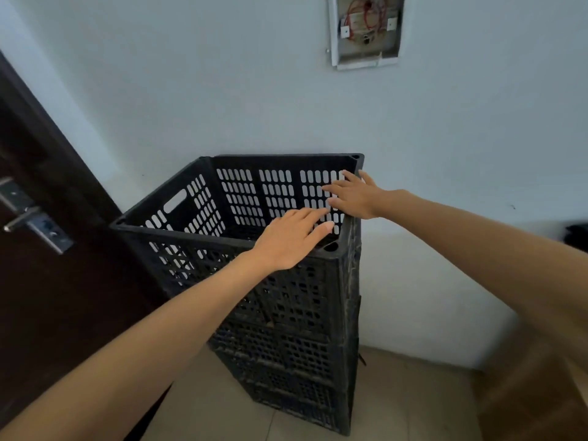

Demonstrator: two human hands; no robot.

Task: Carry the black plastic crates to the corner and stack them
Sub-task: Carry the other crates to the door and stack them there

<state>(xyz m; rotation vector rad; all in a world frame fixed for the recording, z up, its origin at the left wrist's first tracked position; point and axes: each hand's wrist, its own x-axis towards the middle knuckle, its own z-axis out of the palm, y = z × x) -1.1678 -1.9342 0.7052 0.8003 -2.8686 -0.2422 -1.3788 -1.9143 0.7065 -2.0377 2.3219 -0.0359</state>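
A stack of black plastic crates point(286, 361) stands in the corner between the pale wall and a dark door. The top crate point(197, 198) is empty, its slotted walls open to view. My left hand point(292, 237) lies over the near right corner of its rim with the fingers straight. My right hand point(353, 195) reaches over the right rim, fingers spread and straight, fingertips near the inside of the far wall. Neither hand holds anything.
A dark wooden door point(47, 265) with a metal handle point(28, 218) is at the left. An open wall box point(366, 30) with red wires hangs above. The beige tiled floor point(413, 393) lies to the right of the stack. A dark object point(577, 237) sits at the far right edge.
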